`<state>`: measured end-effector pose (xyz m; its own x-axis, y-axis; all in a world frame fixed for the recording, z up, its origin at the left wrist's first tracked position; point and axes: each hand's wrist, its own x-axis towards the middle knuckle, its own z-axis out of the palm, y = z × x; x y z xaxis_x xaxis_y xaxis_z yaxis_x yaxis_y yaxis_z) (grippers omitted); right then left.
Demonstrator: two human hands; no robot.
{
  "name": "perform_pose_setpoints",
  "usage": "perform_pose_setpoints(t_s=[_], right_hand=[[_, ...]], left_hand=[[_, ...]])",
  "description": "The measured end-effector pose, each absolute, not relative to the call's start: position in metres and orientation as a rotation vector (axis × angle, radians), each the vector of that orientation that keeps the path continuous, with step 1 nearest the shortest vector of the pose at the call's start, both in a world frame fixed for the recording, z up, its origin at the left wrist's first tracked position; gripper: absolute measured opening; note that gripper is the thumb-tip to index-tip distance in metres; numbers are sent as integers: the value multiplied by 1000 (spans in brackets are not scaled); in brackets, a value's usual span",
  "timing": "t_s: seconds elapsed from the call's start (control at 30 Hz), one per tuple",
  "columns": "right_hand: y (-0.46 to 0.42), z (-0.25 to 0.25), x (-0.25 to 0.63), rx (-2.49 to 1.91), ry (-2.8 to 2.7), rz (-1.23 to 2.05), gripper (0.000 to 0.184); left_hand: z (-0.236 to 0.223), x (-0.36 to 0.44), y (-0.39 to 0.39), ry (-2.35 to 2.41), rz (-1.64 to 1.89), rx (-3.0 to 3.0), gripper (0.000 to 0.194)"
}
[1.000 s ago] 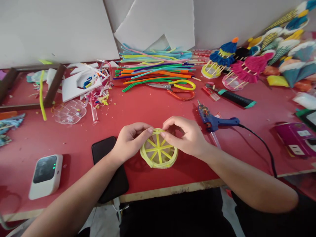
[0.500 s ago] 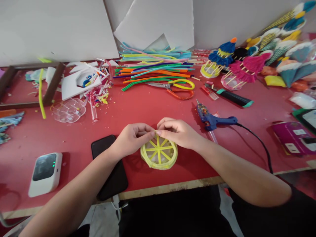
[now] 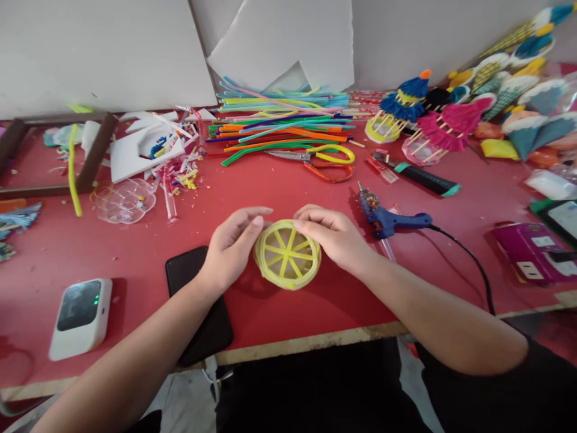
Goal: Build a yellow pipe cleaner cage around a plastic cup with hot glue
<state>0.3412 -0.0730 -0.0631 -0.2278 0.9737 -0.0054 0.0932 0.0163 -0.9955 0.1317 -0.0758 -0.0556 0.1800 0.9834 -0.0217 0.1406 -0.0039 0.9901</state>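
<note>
A round yellow pipe-cleaner wheel (image 3: pixel 288 285), with spokes meeting at its middle, is between my hands over the red table. My right hand (image 3: pixel 336 236) pinches its upper right rim between thumb and fingers. At the wheel's left edge is my left hand (image 3: pixel 233 243), thumb and fingers apart; whether its fingers touch the rim behind I cannot tell. A black phone (image 3: pixel 205 337) lies partly under my left forearm. To the right of my right hand rests a blue glue gun (image 3: pixel 390 221) with a clear glue stick in it.
Scissors (image 3: pixel 331 155) lie before a pile of coloured pipe cleaners (image 3: pixel 279 123). A utility knife (image 3: pixel 428 179) is at the right, near pink and blue craft figures (image 3: pixel 451 123). White foam scraps (image 3: pixel 126 156), a white device (image 3: pixel 81 319) and a purple box (image 3: pixel 536 252) flank the table.
My left hand has moved left and its fingers have come apart. The right hand has shifted slightly right to the wheel's rim. The wheel has moved a little away from me and turned.
</note>
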Motion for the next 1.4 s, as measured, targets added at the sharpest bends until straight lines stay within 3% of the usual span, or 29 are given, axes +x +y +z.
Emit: perform_pose_setpoints(t_s=[0.2,0.5,0.6,0.93,1.13,1.3,1.4], right_hand=[[-76,-67,340,-1085,-1322,913,21],[-86,-65,342,-1037,-1499,538,4],[-90,-63,343,-965,-1551,480,8],[-88,-55,348,-895,-1766,414,2],[-91,-51,348,-912,-1691,681,12],[-92,-52,341,-1049,-1496,831,25],[-84,-60,341,-1129,-1332,853,35]], left_hand=[[-64,129,-69,1181,1148,1348,39],[-54,133,-78,1081,1256,1331,34],[-50,134,-82,1025,1227,1371,30],[-52,131,-84,1008,1268,1492,9],[-50,131,-88,1004,1335,1549,13],[-50,131,-88,1149,1324,1433,38],[-53,130,-82,1230,1376,1485,39]])
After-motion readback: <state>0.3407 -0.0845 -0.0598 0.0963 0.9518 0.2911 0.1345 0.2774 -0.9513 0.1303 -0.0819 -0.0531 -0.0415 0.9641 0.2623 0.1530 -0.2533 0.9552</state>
